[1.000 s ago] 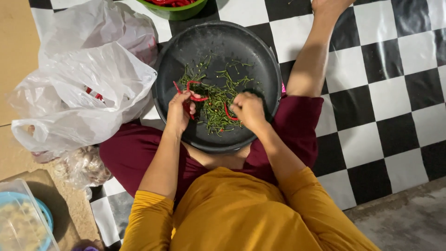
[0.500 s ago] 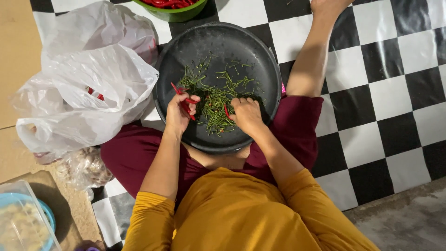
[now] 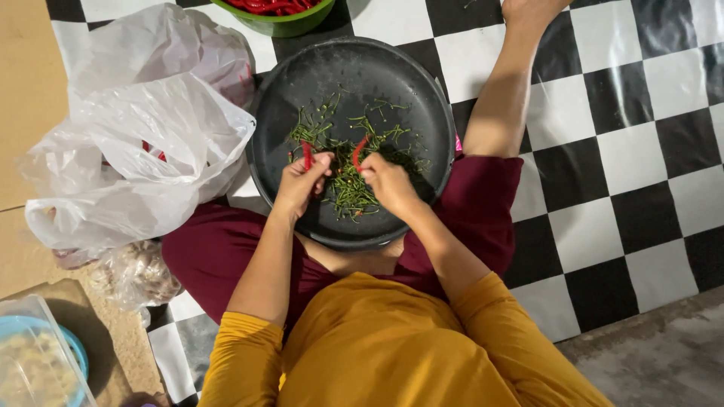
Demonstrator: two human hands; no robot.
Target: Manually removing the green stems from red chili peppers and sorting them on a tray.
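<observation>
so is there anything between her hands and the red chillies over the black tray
Nothing visible. The left hand already pinches one red chilli, and the right hand pinches another chilli, both over the black tray of green stems. The white plastic bag sits off to the left.

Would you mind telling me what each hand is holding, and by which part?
Left hand pinches a slim red chilli at its lower end; right hand likewise pinches another red chilli.
</observation>
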